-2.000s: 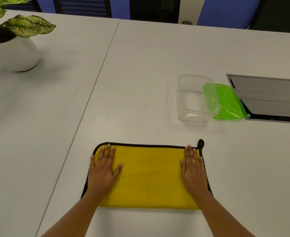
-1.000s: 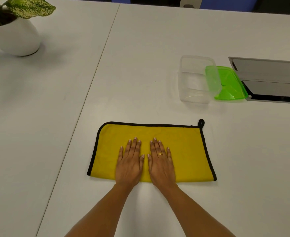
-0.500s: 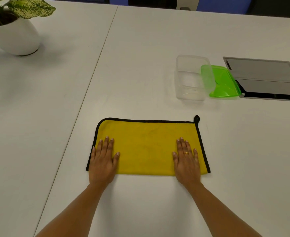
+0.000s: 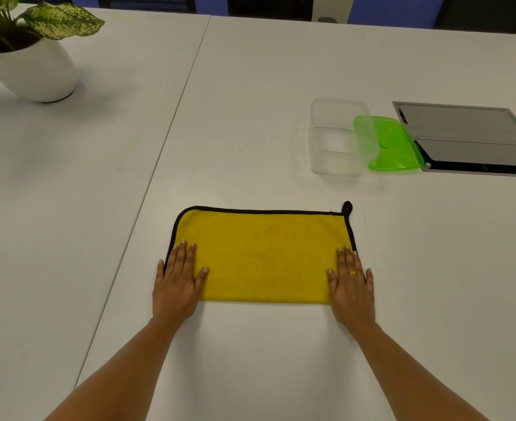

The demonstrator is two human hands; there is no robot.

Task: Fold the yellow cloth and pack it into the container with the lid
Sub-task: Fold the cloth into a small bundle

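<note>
The yellow black-edged cloth (image 4: 263, 256), apparently folded once, is pressed flat on the white table (image 4: 250, 117) at 9 and 3 o'clock by the outstretched left hand (image 4: 177, 281) and right hand (image 4: 351, 284). Further folding and packing are judged outstanding. The clear plastic container (image 4: 332, 147) at 1 o'clock is seen empty, its green lid (image 4: 396, 147) off.

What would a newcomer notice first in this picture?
The yellow cloth lies flat in the near middle, with the left hand and the right hand pressed flat on its two ends. Farther right stands the clear container, its green lid off and leaning against it. A potted plant sits far left.
</note>
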